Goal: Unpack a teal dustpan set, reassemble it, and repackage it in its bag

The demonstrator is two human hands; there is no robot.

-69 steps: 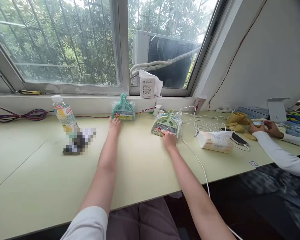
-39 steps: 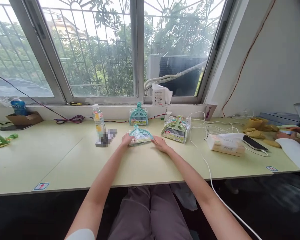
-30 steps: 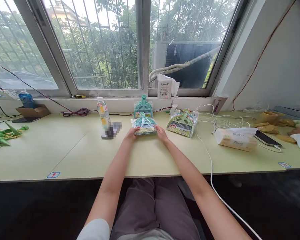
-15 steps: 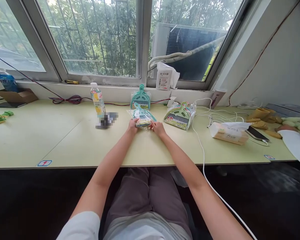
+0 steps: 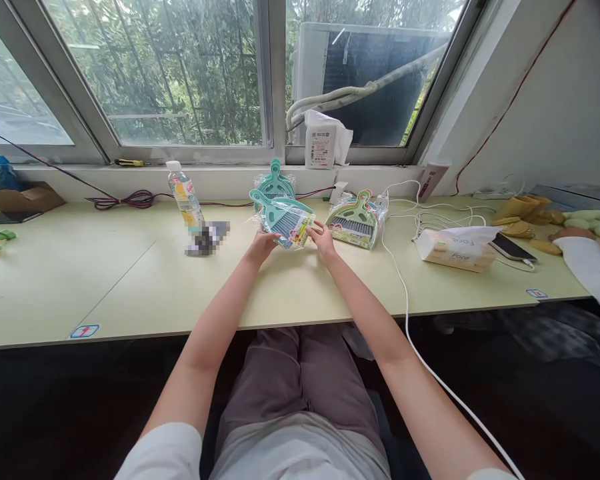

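Observation:
Between my hands is a blue-green mini dustpan and brush set in clear plastic, tilted with its handle to the upper left. My left hand grips its lower left edge, and my right hand is closed on its right corner by the printed label. Behind it a second teal dustpan set leans against the wall under the window, partly hidden. To the right of my right hand, a green dustpan set in plastic wrap rests on the table.
A drink bottle stands left of my hands beside a blurred-out patch. White cables run over the table's front edge. A tissue pack and phone lie right; another person's sleeve is at the far right. A tissue box sits on the sill.
The dustpan set in my hands has been raised and tipped up, so its front and label show more. My right hand's fingers have shifted up along its edge. The view has turned slightly.

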